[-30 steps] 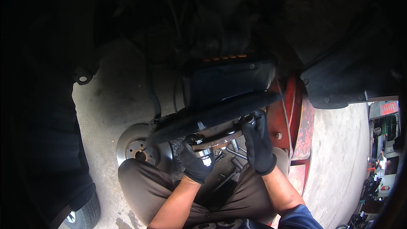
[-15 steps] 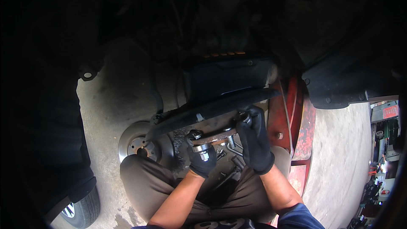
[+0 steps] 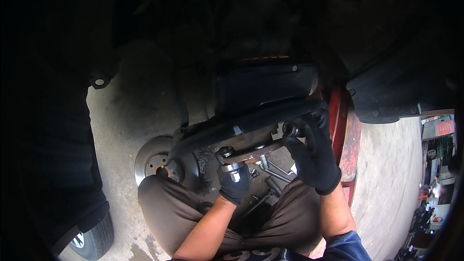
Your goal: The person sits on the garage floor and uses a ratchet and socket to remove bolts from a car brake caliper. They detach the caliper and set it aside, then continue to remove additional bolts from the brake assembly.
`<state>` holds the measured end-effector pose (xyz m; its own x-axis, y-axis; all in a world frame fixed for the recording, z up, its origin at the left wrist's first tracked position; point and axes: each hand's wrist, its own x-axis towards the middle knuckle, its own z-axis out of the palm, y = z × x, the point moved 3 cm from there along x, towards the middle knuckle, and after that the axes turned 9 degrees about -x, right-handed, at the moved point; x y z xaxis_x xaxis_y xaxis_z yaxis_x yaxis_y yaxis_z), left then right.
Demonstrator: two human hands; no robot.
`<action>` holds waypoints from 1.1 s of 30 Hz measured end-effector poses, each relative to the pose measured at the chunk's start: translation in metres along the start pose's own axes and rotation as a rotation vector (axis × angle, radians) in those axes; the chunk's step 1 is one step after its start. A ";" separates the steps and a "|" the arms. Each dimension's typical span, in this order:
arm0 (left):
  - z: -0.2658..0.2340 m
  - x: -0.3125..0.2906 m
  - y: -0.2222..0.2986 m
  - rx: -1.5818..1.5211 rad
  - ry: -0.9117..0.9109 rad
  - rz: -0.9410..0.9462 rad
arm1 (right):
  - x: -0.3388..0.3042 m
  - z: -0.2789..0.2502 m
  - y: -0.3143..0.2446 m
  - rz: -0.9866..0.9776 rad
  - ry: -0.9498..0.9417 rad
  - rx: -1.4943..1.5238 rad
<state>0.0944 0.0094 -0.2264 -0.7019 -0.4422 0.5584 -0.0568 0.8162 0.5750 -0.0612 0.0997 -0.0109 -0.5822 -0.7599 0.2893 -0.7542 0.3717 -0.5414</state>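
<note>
My left hand (image 3: pixel 235 189), in a black glove, is closed around a bolt with a bright thick washer and nut (image 3: pixel 234 170), at the left end of a rusty curved metal part (image 3: pixel 256 154). The fingers behind the washer are partly hidden. My right hand (image 3: pixel 316 166), also gloved, grips a dark round socket (image 3: pixel 290 129) between thumb and fingers, beside the right end of that part. Below the rusty part, a shiny bolt (image 3: pixel 264 162) points down. Dark car bodywork (image 3: pixel 266 87) hangs above both hands.
A brake disc (image 3: pixel 147 159) lies on the concrete at the left, beyond my knee. Several tools, among them an L-shaped bar (image 3: pixel 279 170), lie on the floor between my legs. A red jack (image 3: pixel 349 150) stands at the right. A wheel (image 3: pixel 99 237) shows at lower left.
My right hand has moved right, away from the rusty part's right end, with the socket still in its fingers. My left hand stays at the bolt and washer.
</note>
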 end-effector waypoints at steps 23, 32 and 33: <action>-0.015 0.025 0.011 -0.136 0.025 -0.180 | 0.019 -0.016 -0.004 0.020 -0.234 0.050; -0.099 0.050 0.001 -0.563 -0.313 -0.543 | 0.018 -0.016 0.004 -0.034 -0.330 -0.011; -0.108 0.050 -0.001 -0.742 -0.361 -0.693 | 0.017 -0.014 0.007 0.038 -0.331 0.093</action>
<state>0.1366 -0.0535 -0.1343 -0.8574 -0.4863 -0.1685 -0.1633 -0.0534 0.9851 -0.0801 0.0970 0.0012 -0.4679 -0.8838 0.0037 -0.6936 0.3646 -0.6213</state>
